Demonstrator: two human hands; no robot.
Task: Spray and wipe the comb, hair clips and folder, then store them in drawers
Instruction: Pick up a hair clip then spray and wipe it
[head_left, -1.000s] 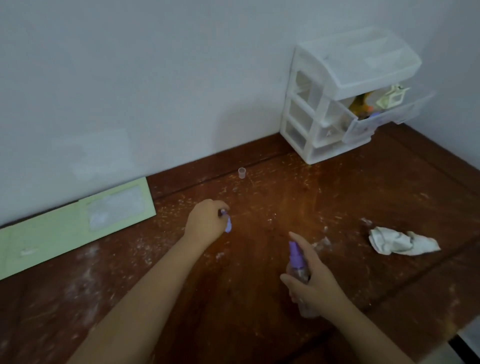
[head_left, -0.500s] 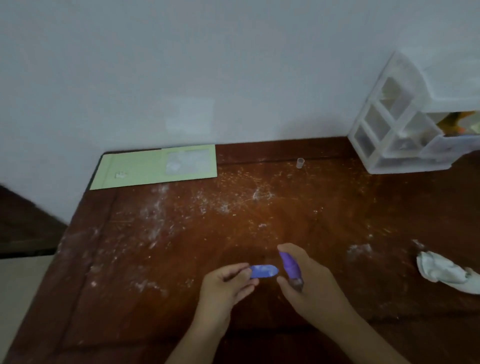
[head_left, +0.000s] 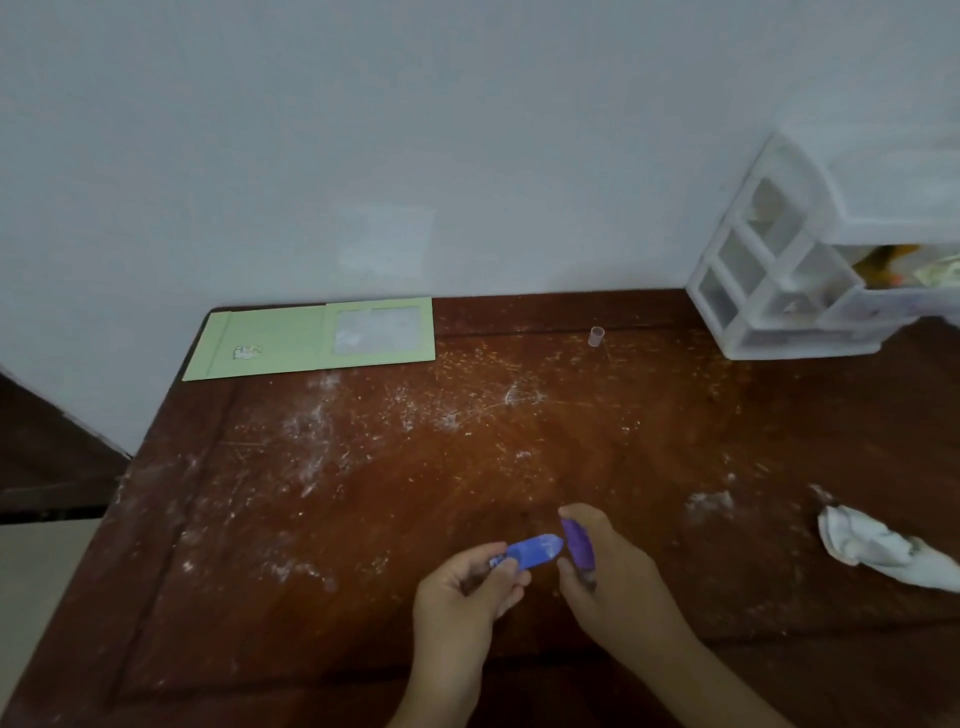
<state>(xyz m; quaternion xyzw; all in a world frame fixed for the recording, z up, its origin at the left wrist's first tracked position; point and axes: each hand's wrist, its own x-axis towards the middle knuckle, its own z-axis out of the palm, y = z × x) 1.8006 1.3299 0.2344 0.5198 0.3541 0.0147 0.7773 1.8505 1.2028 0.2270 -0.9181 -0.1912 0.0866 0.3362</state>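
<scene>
A blue hair clip is pinched by one end between the thumb and curled fingers of the left hand, so that most of its length juts free toward the right; held this way, the exposed surface can be wetted without the fingers being soaked. A spray bottle with a purple head is gripped in the right hand, fingers curled round its body and the forefinger laid over the top, the nozzle just beside the tip of the clip. The spraying step seems to be in hand.

A crumpled white cloth is left on the desk to the right, near enough to be taken up for wiping. The green folder is laid flat at the back against the wall, apparently awaiting its turn. At the back right a white drawer unit is kept with one drawer pulled out, some things already inside. A small clear cap stands on the desk, apart from the bottle. The comb cannot be made out.
</scene>
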